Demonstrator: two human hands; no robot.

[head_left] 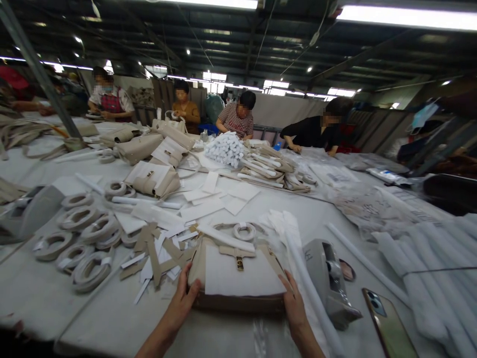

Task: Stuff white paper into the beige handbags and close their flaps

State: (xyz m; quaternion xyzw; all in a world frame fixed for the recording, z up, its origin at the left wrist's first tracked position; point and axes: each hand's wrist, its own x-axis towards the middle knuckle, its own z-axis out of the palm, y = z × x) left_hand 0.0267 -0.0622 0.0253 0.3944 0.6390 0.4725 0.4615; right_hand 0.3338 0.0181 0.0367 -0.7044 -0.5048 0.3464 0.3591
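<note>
lower centre: white sheet (242,285) is covering much of beige bag's (239,261) front | bottom: frame edge is cropping left forearm (158,337) and right forearm (306,335) | lower right corner: phone (393,325) is losing one end to bottom edge | right: frame edge is cutting white bundle (434,288) | right of centre: print on plastic bags (367,206) is blurring past reading

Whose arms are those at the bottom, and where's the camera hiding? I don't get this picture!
There's no robot here, just a person. The camera sits on their head, looking forward and down, so you see their own arms. The left hand and right hand hold the two sides of a beige handbag. A white sheet covers much of its front, around a gold clasp. On the table are coiled straps to the left and a phone to the right. Other people work farther back.
</note>
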